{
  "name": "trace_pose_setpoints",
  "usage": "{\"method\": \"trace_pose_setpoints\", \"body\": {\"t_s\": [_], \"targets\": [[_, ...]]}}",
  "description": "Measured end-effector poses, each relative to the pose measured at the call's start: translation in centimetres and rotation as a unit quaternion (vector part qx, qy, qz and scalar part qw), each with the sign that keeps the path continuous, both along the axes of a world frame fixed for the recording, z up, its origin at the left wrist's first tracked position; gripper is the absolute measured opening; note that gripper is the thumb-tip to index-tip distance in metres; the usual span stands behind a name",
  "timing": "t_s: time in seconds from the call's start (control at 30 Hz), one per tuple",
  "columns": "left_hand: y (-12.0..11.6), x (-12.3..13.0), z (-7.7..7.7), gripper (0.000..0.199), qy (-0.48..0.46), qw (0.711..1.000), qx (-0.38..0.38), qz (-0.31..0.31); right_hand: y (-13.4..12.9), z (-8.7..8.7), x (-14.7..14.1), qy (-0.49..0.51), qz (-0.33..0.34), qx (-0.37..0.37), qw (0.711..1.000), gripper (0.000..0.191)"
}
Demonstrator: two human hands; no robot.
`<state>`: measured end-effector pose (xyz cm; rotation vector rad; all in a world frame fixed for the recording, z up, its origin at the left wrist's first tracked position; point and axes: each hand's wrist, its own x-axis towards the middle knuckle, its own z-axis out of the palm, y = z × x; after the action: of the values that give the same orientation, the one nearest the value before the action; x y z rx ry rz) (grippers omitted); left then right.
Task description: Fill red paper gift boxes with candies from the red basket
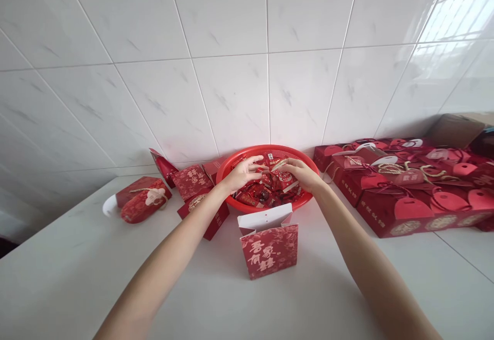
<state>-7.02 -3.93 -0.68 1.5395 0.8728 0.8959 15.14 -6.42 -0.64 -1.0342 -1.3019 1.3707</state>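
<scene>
A red plastic basket (231, 202) holds many small red wrapped packets (254, 194). Over its left part reaches my left hand (244, 174), with fingers stretched out and slightly apart, close above the packets. My right hand (301, 173) comes in from the right side, its fingers bent around the upper edge of a red packet with white lettering (284, 178); its thumb is partly hidden. In front of the basket stands a red paper gift box (269, 251) with pale Chinese characters, its white-lined top open. I cannot see what is inside it.
Left of the basket lie red patterned boxes (193, 181) and a rounded gift box with a flower tag (144, 199). Rows of closed red boxes with cord handles (409, 211) fill the right side. Behind is a tiled wall (231, 98); a brown carton (455, 131) sits far right.
</scene>
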Motion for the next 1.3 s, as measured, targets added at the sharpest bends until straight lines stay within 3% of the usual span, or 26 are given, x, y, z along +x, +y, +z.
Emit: {"method": "trace_pose_setpoints", "body": {"t_s": [0.2,0.37,0.57,0.67,0.8,0.97,1.3], "targets": [[-1.2,2.6,-0.2,0.074,0.109,0.975,0.191,-0.041,0.2,-0.2,0.2,0.012,0.052,-0.014,0.998,0.031],[-2.0,4.2,-0.1,0.069,0.145,0.939,0.312,0.0,0.0,0.0,0.4,0.056,0.01,0.002,0.998,0.042],[-2.1,3.5,-0.1,0.064,0.096,0.951,0.292,0.029,-0.8,0.7,0.4,0.067,0.02,0.031,0.997,0.046],[-2.2,3.0,0.3,0.07,0.068,0.975,0.205,0.046,-0.8,0.6,0.3,0.078,0.005,0.069,0.995,0.047],[-2.3,2.6,0.8,0.058,0.006,0.994,0.086,0.064,-0.6,0.4,0.1,0.075,-0.008,0.087,0.993,0.044],[-2.2,2.5,0.8,0.05,-0.006,0.994,0.094,0.059,-0.8,0.4,0.1,0.059,-0.021,0.108,0.992,0.041],[-1.9,2.4,0.5,0.045,0.017,0.986,0.152,0.069,-0.7,0.3,0.2,0.072,-0.029,0.075,0.994,0.045]]}}
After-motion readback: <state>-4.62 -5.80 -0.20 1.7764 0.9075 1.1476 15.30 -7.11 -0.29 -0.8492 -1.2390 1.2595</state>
